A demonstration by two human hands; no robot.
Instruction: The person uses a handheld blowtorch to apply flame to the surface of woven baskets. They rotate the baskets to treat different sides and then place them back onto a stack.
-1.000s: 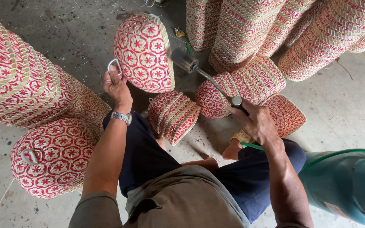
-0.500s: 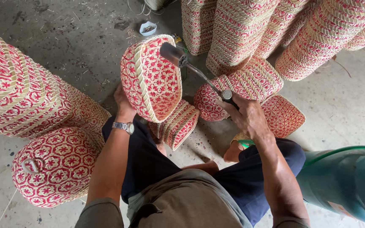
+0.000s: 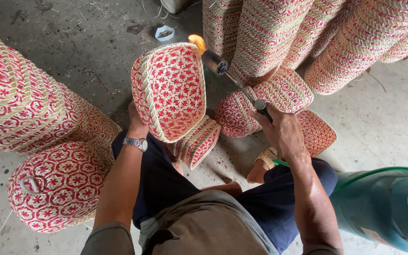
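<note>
Woven red and cream strips make the basket [image 3: 168,89], which sits at the centre of the view, tilted, with star patterns on its side. It looks light and stiff but easy to burn, so the rim at 6 o'clock is the safe place to hold. Left hand [image 3: 135,123] is closed on that lower edge. Right hand [image 3: 282,130] is closed around a torch [image 3: 232,80], its flame [image 3: 196,42] touching the rim at 1 o'clock.

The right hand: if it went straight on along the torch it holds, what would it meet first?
Probably the woven basket held up by the left hand. The right hand points the gas torch up-left, and its flame sits at the basket's upper rim. Depth is unclear, so it might pass just behind.
</note>
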